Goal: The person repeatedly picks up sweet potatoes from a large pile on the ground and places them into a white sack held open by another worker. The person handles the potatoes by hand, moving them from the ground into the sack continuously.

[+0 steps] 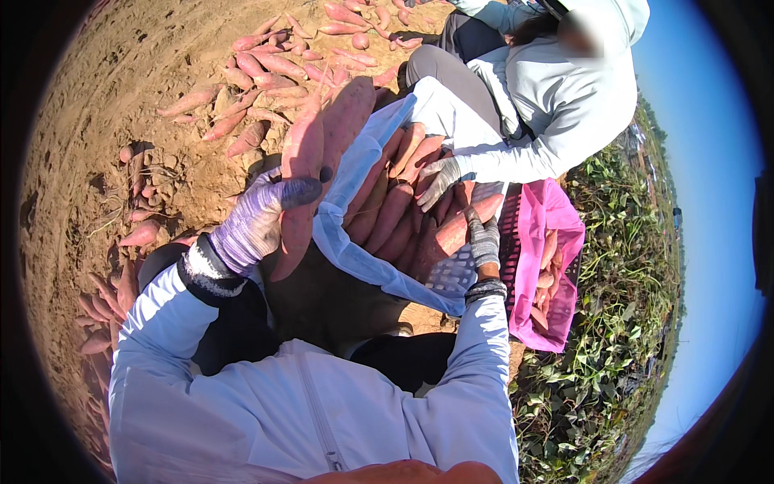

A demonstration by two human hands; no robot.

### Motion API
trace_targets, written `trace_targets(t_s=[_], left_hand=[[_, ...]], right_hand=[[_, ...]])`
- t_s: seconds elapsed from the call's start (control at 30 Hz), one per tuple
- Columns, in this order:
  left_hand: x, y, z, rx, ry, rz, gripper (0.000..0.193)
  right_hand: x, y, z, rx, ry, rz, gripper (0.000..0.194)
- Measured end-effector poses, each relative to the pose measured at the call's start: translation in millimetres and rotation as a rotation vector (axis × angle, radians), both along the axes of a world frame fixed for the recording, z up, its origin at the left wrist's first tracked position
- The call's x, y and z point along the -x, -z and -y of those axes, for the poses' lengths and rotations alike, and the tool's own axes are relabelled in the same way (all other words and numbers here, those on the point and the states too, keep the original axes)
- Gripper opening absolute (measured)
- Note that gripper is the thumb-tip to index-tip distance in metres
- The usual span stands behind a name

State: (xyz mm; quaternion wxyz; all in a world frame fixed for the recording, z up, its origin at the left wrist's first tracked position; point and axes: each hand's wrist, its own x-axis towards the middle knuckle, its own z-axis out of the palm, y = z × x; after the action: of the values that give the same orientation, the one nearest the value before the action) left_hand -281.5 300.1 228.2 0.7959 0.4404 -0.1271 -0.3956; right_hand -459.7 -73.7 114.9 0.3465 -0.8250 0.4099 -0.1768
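Note:
My left hand [248,221], in a purple knitted glove with dark fingertips, grips two long sweet potatoes upright beside the crate. The nearer sweet potato [300,154] partly covers the other sweet potato [351,109]. My right hand [484,239], in a grey-striped glove, has its fingers around a thick sweet potato [450,237] at the crate's right side. Between my hands is a perforated white plastic crate [450,272] with a pale sheet liner [347,245] over its rim. Sweet potatoes [387,212] lie side by side inside it.
A co-worker [562,115] sits opposite, one gloved hand [442,180] on the crate's sweet potatoes. A pink-lined crate [559,296] with smaller sweet potatoes stands at right, beside green vines [623,260]. Loose sweet potatoes [266,66] lie on the soil [78,121].

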Motion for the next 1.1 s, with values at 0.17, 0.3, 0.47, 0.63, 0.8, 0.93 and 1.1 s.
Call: trace_targets(t_s=[0.17,0.3,0.47,0.63,0.8,0.93,1.1], left_hand=[[-0.3,1.1,0.4,-0.073,0.031,0.024,0.035],[0.3,-4.6,1.0,-0.119,0.072,0.058,0.036],[2.5,-7.4,1.1,-0.136,0.064,0.093,0.038],[2.0,-6.2,0.3,-0.090,0.084,0.044,0.036],[5.6,-3.8,2.2,-0.025,0.098,-0.024,0.030],[6.7,-0.6,0.5,-0.030,0.111,-0.008,0.028],[4.5,3.9,-0.1,-0.017,0.135,0.046,0.025]], right_hand=[[-4.2,-15.3,-7.0,0.253,-0.013,-0.827,0.071],[-11.3,-13.4,-17.4,0.279,-0.066,-1.083,0.060],[-7.2,7.7,-21.8,0.306,-0.216,-1.144,0.048],[-2.4,10.7,-37.4,0.254,-0.372,-1.225,0.049],[-11.3,-6.0,-53.8,0.245,-0.356,-1.289,0.053],[-14.2,-8.5,-51.7,0.212,-0.345,-1.260,0.057],[0.6,20.9,-58.4,0.248,-0.251,-1.218,0.085]])
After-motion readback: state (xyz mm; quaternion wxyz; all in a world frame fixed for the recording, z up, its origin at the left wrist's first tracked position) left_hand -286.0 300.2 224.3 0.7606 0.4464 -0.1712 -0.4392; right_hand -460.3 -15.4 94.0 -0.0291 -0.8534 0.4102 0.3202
